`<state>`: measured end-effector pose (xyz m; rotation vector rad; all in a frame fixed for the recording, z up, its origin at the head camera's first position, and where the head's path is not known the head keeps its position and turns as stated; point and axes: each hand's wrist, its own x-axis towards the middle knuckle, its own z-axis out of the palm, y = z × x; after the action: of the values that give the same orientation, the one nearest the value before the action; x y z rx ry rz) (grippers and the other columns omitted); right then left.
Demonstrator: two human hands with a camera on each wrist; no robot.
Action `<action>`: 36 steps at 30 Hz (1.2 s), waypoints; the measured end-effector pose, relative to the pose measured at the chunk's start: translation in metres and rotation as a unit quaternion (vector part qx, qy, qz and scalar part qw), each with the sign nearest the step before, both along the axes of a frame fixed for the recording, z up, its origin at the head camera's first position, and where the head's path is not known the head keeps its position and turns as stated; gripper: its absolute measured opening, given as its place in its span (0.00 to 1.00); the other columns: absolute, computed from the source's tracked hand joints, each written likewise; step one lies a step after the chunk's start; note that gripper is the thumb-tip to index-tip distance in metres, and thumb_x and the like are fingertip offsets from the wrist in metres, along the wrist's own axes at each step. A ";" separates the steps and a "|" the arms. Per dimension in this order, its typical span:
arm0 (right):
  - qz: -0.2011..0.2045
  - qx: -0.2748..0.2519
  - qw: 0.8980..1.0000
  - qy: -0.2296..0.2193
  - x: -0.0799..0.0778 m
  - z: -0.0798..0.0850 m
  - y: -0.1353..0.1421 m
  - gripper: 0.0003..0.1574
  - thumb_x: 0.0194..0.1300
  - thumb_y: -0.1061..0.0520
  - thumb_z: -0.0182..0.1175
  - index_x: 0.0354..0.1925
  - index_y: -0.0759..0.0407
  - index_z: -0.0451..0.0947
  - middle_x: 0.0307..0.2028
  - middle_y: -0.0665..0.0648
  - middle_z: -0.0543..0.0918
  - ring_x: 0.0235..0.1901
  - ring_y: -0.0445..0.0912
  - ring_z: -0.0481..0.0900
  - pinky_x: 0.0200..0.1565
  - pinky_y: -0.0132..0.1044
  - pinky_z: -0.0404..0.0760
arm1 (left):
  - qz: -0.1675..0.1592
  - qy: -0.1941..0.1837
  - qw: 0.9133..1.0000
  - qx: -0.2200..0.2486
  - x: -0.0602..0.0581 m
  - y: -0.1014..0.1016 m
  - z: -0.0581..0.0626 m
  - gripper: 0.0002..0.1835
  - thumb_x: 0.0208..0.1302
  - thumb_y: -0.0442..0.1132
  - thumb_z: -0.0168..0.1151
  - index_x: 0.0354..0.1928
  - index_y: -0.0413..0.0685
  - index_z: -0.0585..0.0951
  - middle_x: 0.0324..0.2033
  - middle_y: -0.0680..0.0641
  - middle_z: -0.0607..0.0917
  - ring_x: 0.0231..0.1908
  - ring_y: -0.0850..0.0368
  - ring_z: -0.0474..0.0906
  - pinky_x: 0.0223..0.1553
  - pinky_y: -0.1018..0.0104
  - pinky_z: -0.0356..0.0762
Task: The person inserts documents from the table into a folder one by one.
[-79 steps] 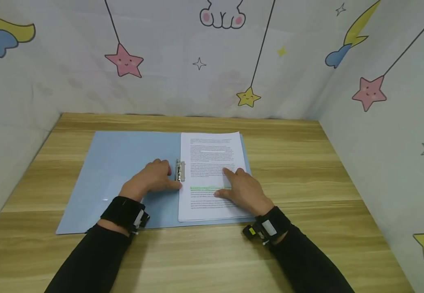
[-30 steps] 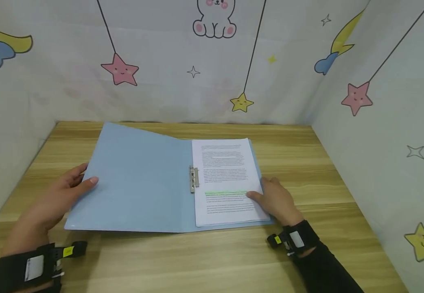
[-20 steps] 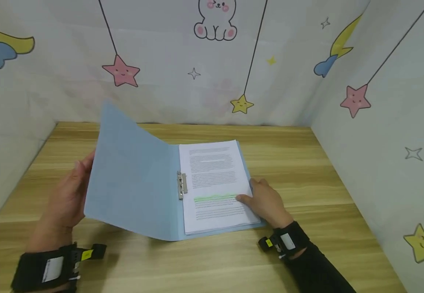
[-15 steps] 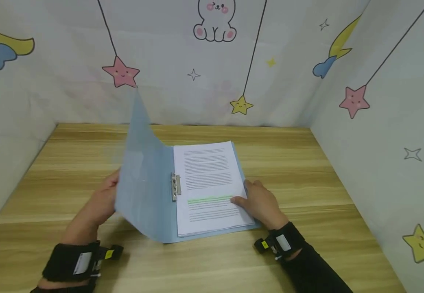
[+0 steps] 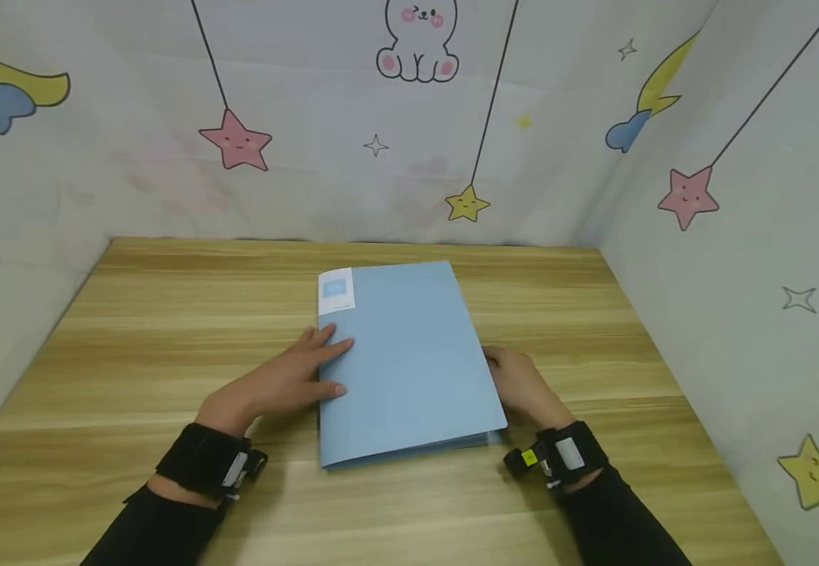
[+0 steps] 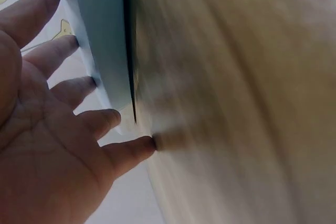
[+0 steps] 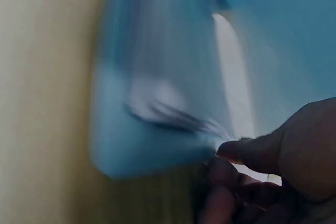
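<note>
A blue file folder [image 5: 409, 358] lies on the table with its cover folded over, a white label [image 5: 336, 291] at its upper left corner. My left hand [image 5: 278, 385] rests along the spine side, its fingers spread and their tips on the cover. In the left wrist view those straight fingertips meet the folder's edge. At the opposite edge, my right hand [image 5: 523, 385] grips the folder; the right wrist view shows the thumb [image 7: 252, 150] over the edge and the fingers below. Printed sheets [image 7: 157, 100] show blurred inside the folder there; from the head they are hidden.
The wooden table [image 5: 169, 330] extends around the folder on all sides. A white curtain [image 5: 296, 196] with printed stars and a bear hangs behind the table and along both sides. Black straps with small cameras are on both wrists.
The folder lay wide with its sheets showing. My left hand lifted the left cover and swung it over to the right onto the sheets. My right hand moved from the page to the right edge.
</note>
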<state>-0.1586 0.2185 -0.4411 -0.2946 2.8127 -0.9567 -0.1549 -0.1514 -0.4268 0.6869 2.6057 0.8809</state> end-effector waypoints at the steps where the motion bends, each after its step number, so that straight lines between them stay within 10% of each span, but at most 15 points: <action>1: -0.018 -0.017 0.999 -0.030 -0.002 0.001 0.002 0.23 0.76 0.52 0.44 0.62 0.60 0.73 0.42 0.62 0.84 0.38 0.53 0.81 0.38 0.50 0.82 | -0.001 0.000 1.000 -0.012 -0.002 0.002 0.000 0.40 0.63 0.56 0.62 0.74 0.58 0.59 0.76 0.41 0.43 0.73 0.36 0.31 0.68 0.33 0.45; 7: -0.022 0.025 0.999 -0.014 -0.006 0.001 -0.002 0.35 0.72 0.40 0.51 0.63 0.64 0.70 0.33 0.61 0.81 0.31 0.49 0.76 0.35 0.45 0.77 | -0.003 0.001 0.998 -0.065 -0.006 0.010 0.004 0.41 0.61 0.55 0.64 0.72 0.52 0.62 0.76 0.38 0.45 0.72 0.34 0.34 0.68 0.35 0.51; 14: 0.007 0.186 0.981 0.051 0.002 -0.003 -0.023 0.57 0.57 0.32 0.64 0.67 0.71 0.62 0.54 0.73 0.76 0.46 0.55 0.77 0.45 0.50 0.80 | -0.004 -0.011 0.995 -0.099 -0.007 0.016 0.006 0.52 0.50 0.62 0.70 0.74 0.53 0.59 0.76 0.39 0.42 0.73 0.35 0.34 0.67 0.33 0.49; 20: 0.012 0.193 0.980 0.053 0.004 -0.005 -0.025 0.58 0.57 0.32 0.64 0.68 0.71 0.60 0.55 0.72 0.77 0.45 0.53 0.77 0.44 0.49 0.80 | -0.030 -0.021 0.990 -0.136 -0.004 0.018 0.005 0.68 0.34 0.70 0.73 0.76 0.52 0.51 0.76 0.39 0.36 0.73 0.37 0.31 0.68 0.31 0.42; 36: 0.020 0.207 0.977 0.047 0.011 -0.005 -0.031 0.67 0.49 0.25 0.65 0.68 0.71 0.60 0.53 0.70 0.77 0.39 0.51 0.77 0.41 0.48 0.81 | -0.016 -0.044 0.992 -0.113 -0.003 0.017 0.010 0.61 0.43 0.60 0.76 0.76 0.50 0.53 0.76 0.39 0.39 0.72 0.32 0.35 0.65 0.30 0.50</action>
<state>-0.1479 0.1877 -0.4462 -0.3461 2.9852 -0.3386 -0.1581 -0.1343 -0.4168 0.6111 2.5545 0.5799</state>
